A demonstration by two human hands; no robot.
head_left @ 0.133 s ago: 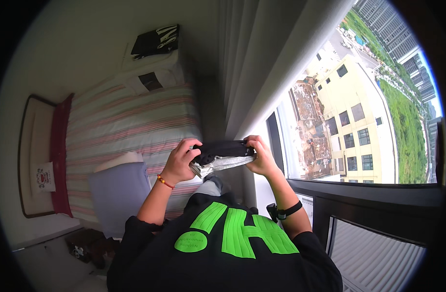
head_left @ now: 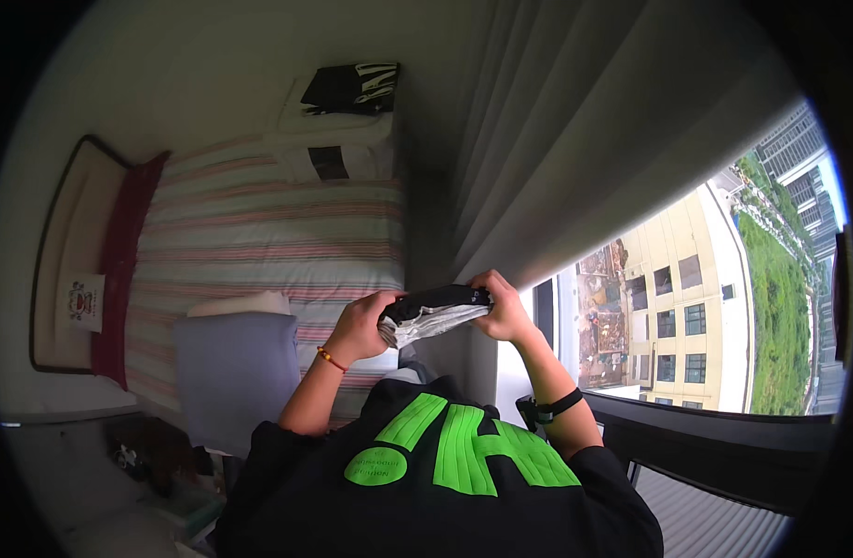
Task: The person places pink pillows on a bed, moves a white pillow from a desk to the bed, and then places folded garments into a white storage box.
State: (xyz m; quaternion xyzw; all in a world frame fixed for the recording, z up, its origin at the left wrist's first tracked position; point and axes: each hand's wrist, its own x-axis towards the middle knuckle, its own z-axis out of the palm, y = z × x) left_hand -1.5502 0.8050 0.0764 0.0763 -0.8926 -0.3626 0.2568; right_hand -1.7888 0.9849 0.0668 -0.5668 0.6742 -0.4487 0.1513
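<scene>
Between my two hands is a folded black and whitish garment point(head_left: 438, 314), held up in front of my chest. Its black cloth lies along the far side and the pale layers face me. My left hand point(head_left: 359, 327), with a beaded bracelet on the wrist, grips the left end. The opposite end is pinched by my right hand point(head_left: 503, 309), the thumb on the near side; a black band circles that forearm. The bundle tilts a little, its left end nearer to me. Finger parts behind the cloth are hidden.
A bed with a striped bedspread point(head_left: 250, 228) stands at the left. Folded dark clothing point(head_left: 347, 88) lies on a pale stack at its far right. A grey-blue cloth point(head_left: 236, 372) drapes nearer me. A long curtain point(head_left: 575, 130) and a window point(head_left: 696, 316) are on the right.
The whole view has swung, so the room sits farther right in the picture and the window lower. The garment has tipped, showing less black and more pale cloth. Both hands keep their grip.
</scene>
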